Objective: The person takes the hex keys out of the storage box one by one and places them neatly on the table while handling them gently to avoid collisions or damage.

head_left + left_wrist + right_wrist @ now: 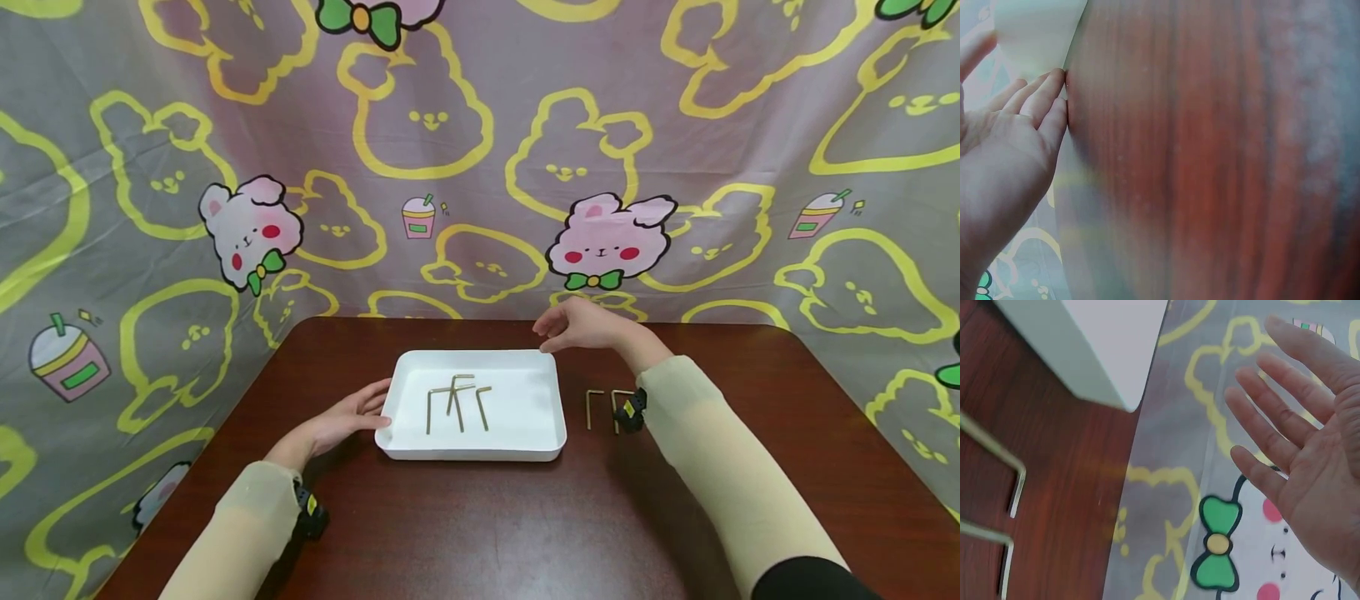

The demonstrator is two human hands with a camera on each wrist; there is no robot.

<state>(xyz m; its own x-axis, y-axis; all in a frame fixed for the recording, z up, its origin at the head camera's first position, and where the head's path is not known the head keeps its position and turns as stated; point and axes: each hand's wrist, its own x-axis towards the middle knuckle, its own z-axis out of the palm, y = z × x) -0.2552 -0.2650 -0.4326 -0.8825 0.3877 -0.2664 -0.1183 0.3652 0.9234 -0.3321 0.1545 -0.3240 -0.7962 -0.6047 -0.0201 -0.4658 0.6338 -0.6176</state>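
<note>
A white rectangular tray (517, 408) sits on the table with several brass-coloured hex keys (482, 410) lying loose inside. My left hand (345, 421) touches the tray's left end, thumb at the rim and fingers along the side; the left wrist view shows those fingers (1044, 100) nearly straight against it. Above the tray's far right corner hovers my right hand (581, 323), holding nothing. Its fingers look relaxed and spread in the right wrist view. Two more hex keys (589, 410) lie on the table right of the tray, one partly hidden by the right wrist.
The dark reddish-brown wooden table (510, 525) runs back to a grey cloth (480, 200) printed with yellow outlines and cartoon rabbits. A small black camera (632, 410) is strapped to the right wrist, another (311, 510) to the left.
</note>
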